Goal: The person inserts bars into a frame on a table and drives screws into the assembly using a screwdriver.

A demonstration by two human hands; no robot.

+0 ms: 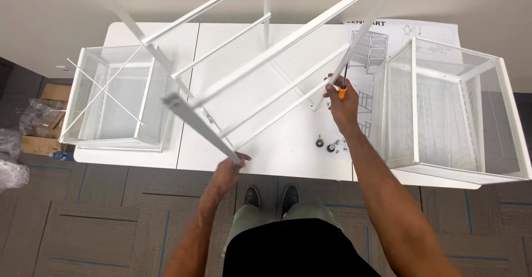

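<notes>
Right, head view, looking straight down. The person is standing at a white table (166, 149), shoes showing at its near edge.

A white metal frame (244, 72) is tilting up over the tabletop, long rails running from lower left to upper right, cross bars between them. It is sitting between the two baskets, lower end near the table's front edge, upper end passing out of the picture at the top.

Left hand (228, 172) is closing around the lower end of the near rail, fingers wrapping the tube just off the table's front edge.

Right hand (341, 102) is gripping a screwdriver (343, 86) with an orange collar and a dark shaft, fist shut round the handle. The tip is pointing up at the end of a cross bar where it is meeting the right-hand rail. Cannot tell if the tip is seated in a screw.

One white mesh basket (113, 97) is lying on the table's left side, thin crossed rods resting over it. A second, bigger mesh basket (454, 116) is lying on the right, overhanging the front edge.

An instruction sheet (399, 33) is lying flat at the far right of the table, partly under the right basket and the frame.

Small black casters (327, 144) are sitting loose on the table near the right forearm.

On the grey carpet at far left, a cardboard box (47, 119) and clear plastic bags (11, 155) are lying.
</notes>
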